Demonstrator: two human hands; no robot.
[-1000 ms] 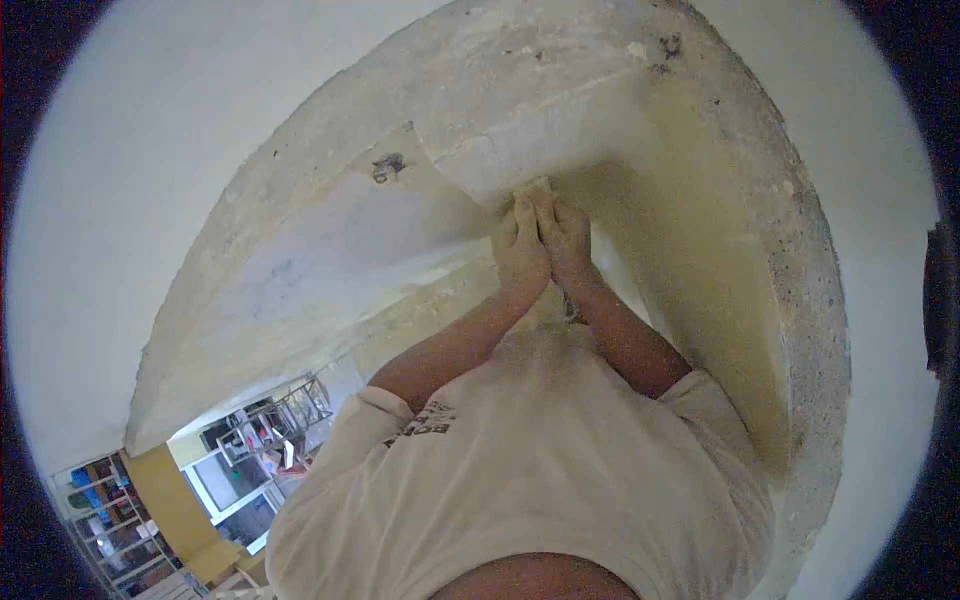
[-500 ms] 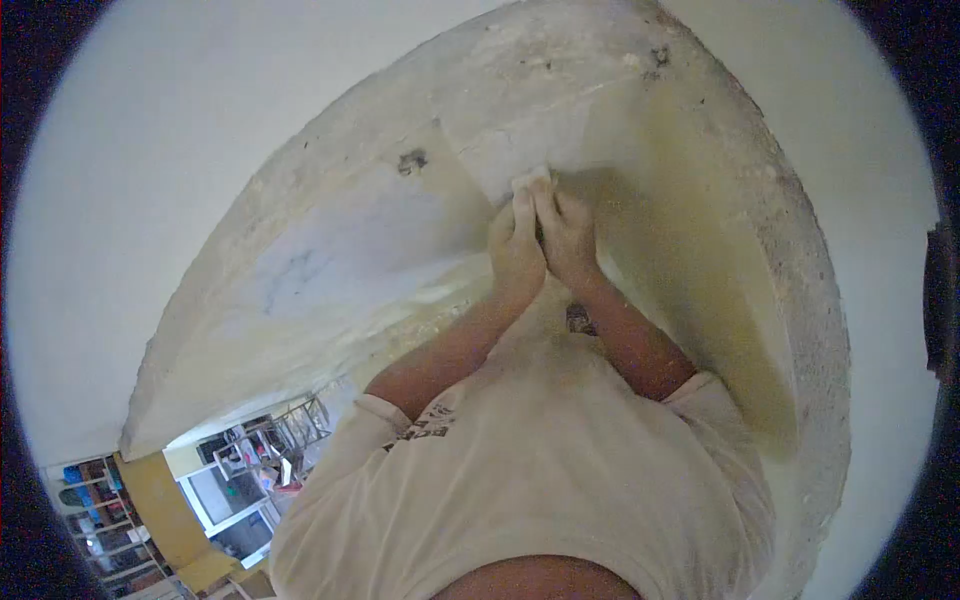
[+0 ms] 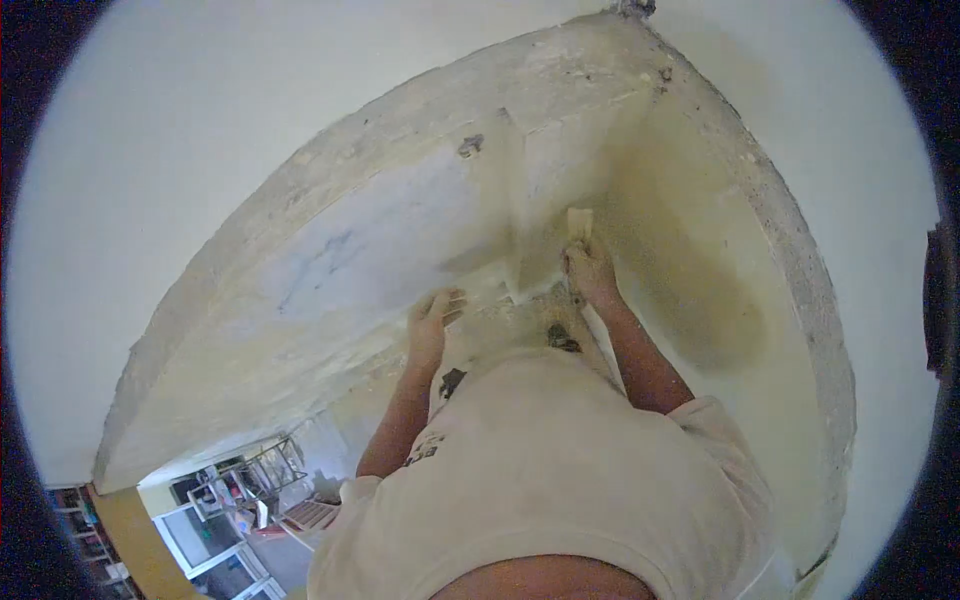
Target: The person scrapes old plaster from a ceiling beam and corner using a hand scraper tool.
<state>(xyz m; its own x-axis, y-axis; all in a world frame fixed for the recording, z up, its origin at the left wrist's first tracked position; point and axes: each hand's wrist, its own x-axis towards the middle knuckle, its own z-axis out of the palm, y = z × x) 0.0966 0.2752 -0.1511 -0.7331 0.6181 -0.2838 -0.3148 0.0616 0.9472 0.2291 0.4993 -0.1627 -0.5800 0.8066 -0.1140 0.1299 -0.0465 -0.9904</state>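
My right hand [image 3: 592, 272] is closed round a small pale flat block [image 3: 580, 224], which sticks up past the fingers beside the yellowish wall section [image 3: 690, 240]. To the left, my left hand [image 3: 437, 308] has its fingers apart and holds nothing, close to the lower part of the whitish plastered surface [image 3: 370, 230]. Between the hands a corner edge [image 3: 515, 210] runs down the plaster. What the block is made of cannot be made out.
A rough curved grey border [image 3: 300, 165] surrounds the plastered area. Far off at the lower left are a white-framed window or door [image 3: 190, 540], a metal rack [image 3: 275, 468], a reddish chair [image 3: 312, 514] and shelves [image 3: 85, 530].
My hands were together at the corner edge. They have parted: the left moved down and left with its fingers spread, the right moved down and right with the pale block.
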